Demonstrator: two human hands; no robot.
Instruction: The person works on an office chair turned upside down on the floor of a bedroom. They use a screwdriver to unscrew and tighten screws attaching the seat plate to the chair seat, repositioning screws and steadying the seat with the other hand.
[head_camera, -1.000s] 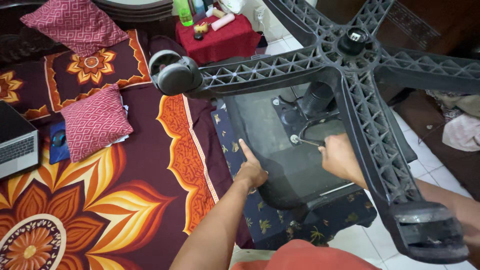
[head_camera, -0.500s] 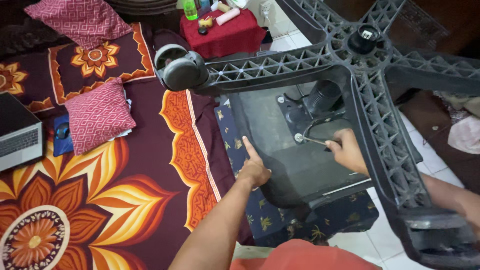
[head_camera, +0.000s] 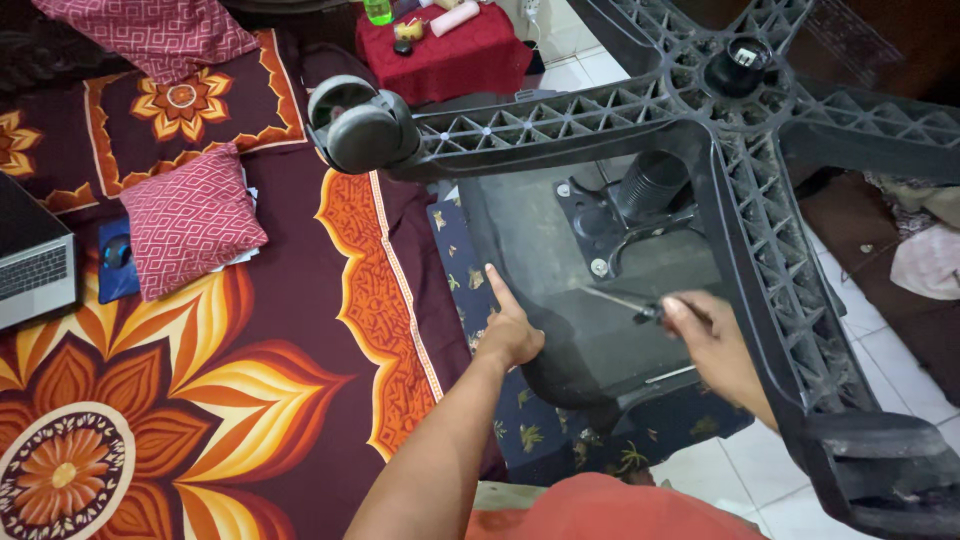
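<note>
An office chair lies upside down, its black seat underside (head_camera: 580, 320) facing up. The star base (head_camera: 740, 110) with a caster wheel (head_camera: 360, 130) rises towards me. My left hand (head_camera: 508, 332) presses flat on the seat's left edge, one finger pointing forward. My right hand (head_camera: 710, 340) grips a screwdriver (head_camera: 625, 303); its thin shaft points left and sits a little short of a bolt (head_camera: 598, 267) on the metal seat plate (head_camera: 610, 225). A base arm partly hides my right wrist.
A dark patterned cloth (head_camera: 560, 450) lies under the chair. A maroon floral mattress (head_camera: 220, 380) on the left carries pink cushions (head_camera: 190, 220) and a laptop (head_camera: 30, 265). A small red-covered table (head_camera: 445, 55) with bottles stands behind. White tiled floor (head_camera: 900, 370) lies to the right.
My right hand has pulled back towards me with the screwdriver, its tip now off the bolt. My left hand stays on the seat edge. The camera has shifted slightly.
</note>
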